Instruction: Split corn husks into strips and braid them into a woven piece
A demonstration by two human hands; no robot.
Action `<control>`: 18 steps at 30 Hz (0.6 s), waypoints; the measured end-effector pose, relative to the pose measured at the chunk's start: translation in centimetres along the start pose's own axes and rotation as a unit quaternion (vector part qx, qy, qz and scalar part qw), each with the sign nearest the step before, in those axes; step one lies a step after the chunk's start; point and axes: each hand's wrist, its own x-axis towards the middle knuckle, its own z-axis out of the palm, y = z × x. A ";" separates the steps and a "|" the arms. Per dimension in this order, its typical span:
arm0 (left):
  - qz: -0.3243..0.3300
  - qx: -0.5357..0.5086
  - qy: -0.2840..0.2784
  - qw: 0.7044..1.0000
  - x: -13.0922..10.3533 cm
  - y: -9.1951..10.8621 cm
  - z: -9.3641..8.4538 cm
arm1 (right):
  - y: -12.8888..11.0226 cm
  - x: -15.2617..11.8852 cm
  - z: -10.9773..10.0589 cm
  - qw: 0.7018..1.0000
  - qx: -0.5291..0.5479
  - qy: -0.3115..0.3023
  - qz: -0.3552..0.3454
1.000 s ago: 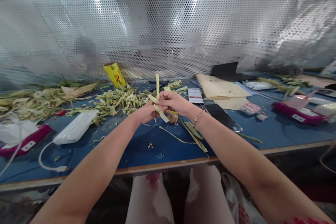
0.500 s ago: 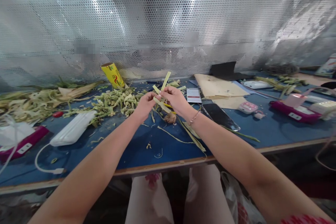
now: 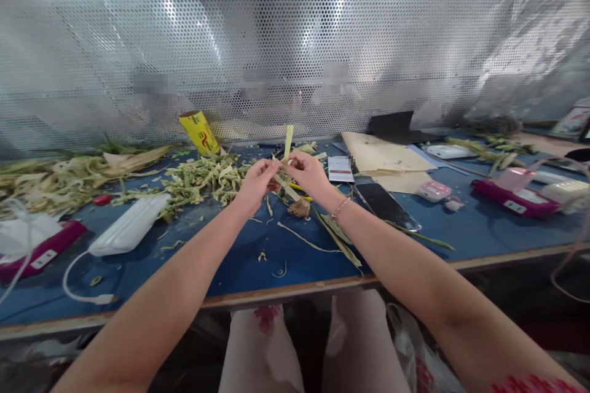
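Both hands meet above the middle of the desk, each grip pinched on the same pale green leaf strip: the left hand nips it from the left with thumb and forefinger, the right hand from the right, fingers curled close. The strip's free end stands nearly upright above the fingers, and another part runs down and right below them toward a small brown tuft on the blue surface. By the look of it, the step in hand is folding or plaiting the strip, with one end turned up; the next move would call for one hand to keep its pinch firm while the other bends the loose end without tearing it. Just below lie a few long leaf slivers. To the left sits a heap of cuttings, behind it a tilted yellow roll. To the right lie a dark phone and brown paper. A perforated metal screen backs the desk.
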 end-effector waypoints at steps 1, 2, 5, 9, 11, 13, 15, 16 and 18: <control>-0.006 0.004 0.012 1.000 0.0 0.0 0.1 | -0.1 -0.1 0.0 1.000 -0.002 -0.002 -0.002; -0.016 0.000 0.020 1.000 0.0 0.0 0.2 | -0.2 -0.1 0.1 1.000 -0.001 -0.005 -0.001; -0.055 -0.039 0.012 0.998 0.0 0.2 0.3 | -0.4 -0.4 0.2 1.000 0.014 -0.011 0.005; -0.082 -0.108 -0.009 0.991 0.0 0.4 0.3 | -0.1 -0.3 0.5 0.996 0.080 -0.002 0.026; -0.086 -0.122 -0.013 0.989 0.0 0.5 0.3 | 0.2 -0.2 0.6 0.990 0.129 0.004 0.050; -0.086 -0.115 -0.017 0.989 0.0 0.4 0.4 | 0.3 -0.1 0.8 0.983 0.168 0.004 0.075; -0.077 -0.099 -0.017 0.992 -0.1 0.4 0.4 | 0.1 -0.2 0.8 0.975 0.197 -0.002 0.099; -0.071 -0.092 -0.018 0.993 -0.2 0.4 0.5 | -0.1 -0.2 0.8 0.971 0.211 -0.008 0.110; -0.058 -0.081 -0.023 0.995 -0.3 0.3 0.5 | -0.5 -0.3 0.7 0.960 0.246 -0.022 0.128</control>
